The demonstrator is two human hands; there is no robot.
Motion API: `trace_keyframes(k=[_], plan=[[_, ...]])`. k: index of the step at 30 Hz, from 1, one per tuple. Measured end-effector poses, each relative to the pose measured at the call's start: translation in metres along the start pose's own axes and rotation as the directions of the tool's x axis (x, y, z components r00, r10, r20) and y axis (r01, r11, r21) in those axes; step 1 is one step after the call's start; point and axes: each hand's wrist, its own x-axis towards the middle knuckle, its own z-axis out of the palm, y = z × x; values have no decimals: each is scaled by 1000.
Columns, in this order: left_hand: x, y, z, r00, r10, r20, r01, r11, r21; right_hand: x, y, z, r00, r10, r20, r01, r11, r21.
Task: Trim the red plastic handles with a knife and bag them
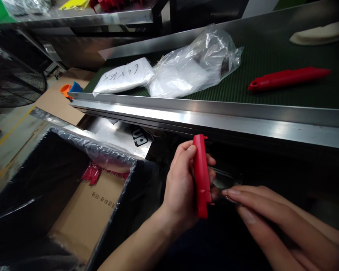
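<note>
My left hand (180,184) is closed around a long red plastic part (202,175), held upright in front of the conveyor's edge. Small pegs stick out from the part's right side near its top and bottom. Just to the right, my right hand (274,218) pinches a thin, dark, shiny object (229,197) between thumb and fingers. Its tip points toward the lower end of the red part; blur hides its kind and whether it touches. Another red plastic piece (288,78), long and tapered, lies on the green conveyor belt (267,60).
A metal rail (214,117) edges the belt. On the belt lie a white packet with handwriting (124,76), a clear plastic bag (192,67) and a pale curved piece (319,34). A bag-lined box (121,199) holding red scraps (92,173) stands at lower left. A fan (14,71) is farther left.
</note>
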Motion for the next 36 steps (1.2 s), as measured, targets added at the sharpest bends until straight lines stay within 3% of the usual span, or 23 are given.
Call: trace_keyframes(k=[5,11,15,19,29,33,36], plan=[[-3,1,1,1000,6,22,-7,999,40,2,7,-3,1000,-19,-3,19,1000,16],[-14,0,-4,991,18,132,-38,988,149,15,19,-8,987,-11,-159,15,1000,26],[-22,-5,-11,979,-41,199,-14,964,267,29,19,-15,987,-128,-93,124,991,-50],[-28,-9,-12,975,-49,216,-7,969,248,37,18,-20,973,-225,-48,214,962,-170],[-34,-6,-2,984,-74,164,24,957,288,36,21,-23,961,-278,0,270,934,-233],[-36,-7,-4,974,-75,215,20,968,249,37,25,-23,962,-273,7,266,930,-253],[-37,-9,-5,952,-68,298,17,985,169,36,28,-25,967,-239,-87,211,944,-253]])
